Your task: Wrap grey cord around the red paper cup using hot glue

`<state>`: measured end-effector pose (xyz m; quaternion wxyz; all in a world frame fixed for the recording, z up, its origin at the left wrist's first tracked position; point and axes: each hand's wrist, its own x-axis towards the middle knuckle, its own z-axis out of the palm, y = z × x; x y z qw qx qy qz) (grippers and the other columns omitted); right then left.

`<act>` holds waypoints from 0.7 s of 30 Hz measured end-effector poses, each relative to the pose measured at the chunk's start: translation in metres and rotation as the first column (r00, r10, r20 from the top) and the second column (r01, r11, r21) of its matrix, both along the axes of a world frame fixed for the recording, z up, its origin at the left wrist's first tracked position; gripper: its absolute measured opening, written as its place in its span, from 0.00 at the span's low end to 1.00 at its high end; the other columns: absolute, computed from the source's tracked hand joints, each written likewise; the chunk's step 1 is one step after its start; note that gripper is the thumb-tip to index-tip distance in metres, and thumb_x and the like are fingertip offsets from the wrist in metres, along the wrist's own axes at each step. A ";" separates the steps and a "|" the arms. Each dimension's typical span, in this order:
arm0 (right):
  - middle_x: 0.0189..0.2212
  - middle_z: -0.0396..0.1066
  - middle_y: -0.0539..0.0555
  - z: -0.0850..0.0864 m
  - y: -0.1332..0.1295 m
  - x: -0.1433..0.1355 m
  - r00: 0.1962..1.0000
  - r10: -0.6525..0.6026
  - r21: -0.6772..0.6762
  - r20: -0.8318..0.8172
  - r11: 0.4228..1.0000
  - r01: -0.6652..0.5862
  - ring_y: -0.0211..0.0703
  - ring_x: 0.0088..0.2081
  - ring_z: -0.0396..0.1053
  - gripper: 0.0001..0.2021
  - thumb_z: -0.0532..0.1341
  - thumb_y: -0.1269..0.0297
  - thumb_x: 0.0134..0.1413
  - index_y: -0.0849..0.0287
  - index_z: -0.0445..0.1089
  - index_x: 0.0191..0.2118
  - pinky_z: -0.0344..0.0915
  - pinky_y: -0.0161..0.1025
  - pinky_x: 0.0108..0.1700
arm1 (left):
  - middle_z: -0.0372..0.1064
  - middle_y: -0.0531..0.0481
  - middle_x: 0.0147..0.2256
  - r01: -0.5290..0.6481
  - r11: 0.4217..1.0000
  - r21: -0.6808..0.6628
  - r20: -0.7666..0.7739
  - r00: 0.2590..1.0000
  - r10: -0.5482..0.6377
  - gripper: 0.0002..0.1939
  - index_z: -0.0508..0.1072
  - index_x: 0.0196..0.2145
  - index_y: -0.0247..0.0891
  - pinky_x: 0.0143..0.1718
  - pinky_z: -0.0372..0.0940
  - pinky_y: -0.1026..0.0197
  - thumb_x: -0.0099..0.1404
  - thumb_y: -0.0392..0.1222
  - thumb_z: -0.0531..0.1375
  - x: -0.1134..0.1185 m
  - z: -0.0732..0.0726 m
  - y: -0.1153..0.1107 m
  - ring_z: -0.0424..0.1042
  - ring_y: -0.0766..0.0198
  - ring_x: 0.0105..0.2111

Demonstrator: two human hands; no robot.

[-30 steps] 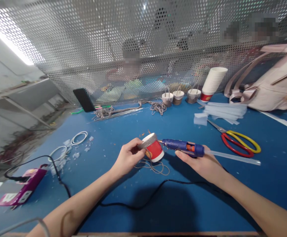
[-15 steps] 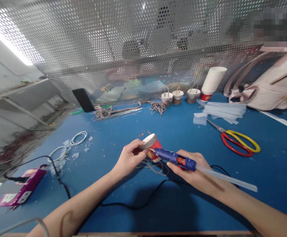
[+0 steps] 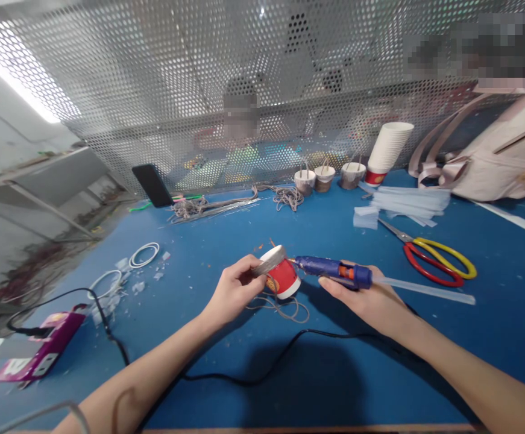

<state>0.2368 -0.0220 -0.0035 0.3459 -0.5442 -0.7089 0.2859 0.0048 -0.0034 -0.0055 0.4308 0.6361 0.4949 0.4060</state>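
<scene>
A red and white paper cup [image 3: 284, 278] is tilted in my left hand [image 3: 235, 289], whose fingers pinch its rim side. Grey cord [image 3: 273, 259] wraps round the cup near the rim, and a loose length of it [image 3: 296, 310] lies on the table below. My right hand [image 3: 375, 301] is closed round a blue glue gun [image 3: 330, 268]. The gun's nozzle points left, close beside the corded part of the cup. A clear glue stick [image 3: 429, 290] sticks out of the gun's back end.
Red and yellow scissors [image 3: 434, 259] and translucent strips [image 3: 409, 202] lie at the right. Along the mesh panel stand cord-wrapped cups [image 3: 324, 179], stacked cups [image 3: 389, 150] and a phone [image 3: 152, 185]. A purple power strip [image 3: 45, 346] is at left; a black cable [image 3: 244, 381] crosses the front.
My right hand has moved the glue gun right and slightly up, so more of the cup's red side shows. My left hand has hardly moved.
</scene>
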 end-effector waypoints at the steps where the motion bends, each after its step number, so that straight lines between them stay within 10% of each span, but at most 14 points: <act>1: 0.16 0.62 0.46 -0.001 0.001 0.001 1.000 -0.002 -0.005 -0.002 1.000 0.002 0.37 0.19 0.60 0.14 0.56 0.53 0.51 0.55 0.63 0.21 0.60 0.33 0.23 | 0.63 0.53 0.25 0.004 1.000 -0.003 0.009 1.000 -0.004 0.03 0.71 0.25 0.34 0.26 0.60 0.66 0.52 0.37 0.59 0.000 -0.001 0.000 0.63 0.68 0.24; 21: 0.31 0.77 0.49 -0.015 0.005 0.015 0.991 0.077 0.021 0.107 0.997 -0.080 0.49 0.36 0.74 0.11 0.56 0.56 0.50 0.48 0.76 0.34 0.68 0.43 0.40 | 0.64 0.52 0.27 0.029 1.000 -0.002 0.072 0.997 -0.029 0.04 0.69 0.25 0.34 0.26 0.63 0.65 0.53 0.38 0.59 -0.004 -0.003 0.001 0.64 0.68 0.24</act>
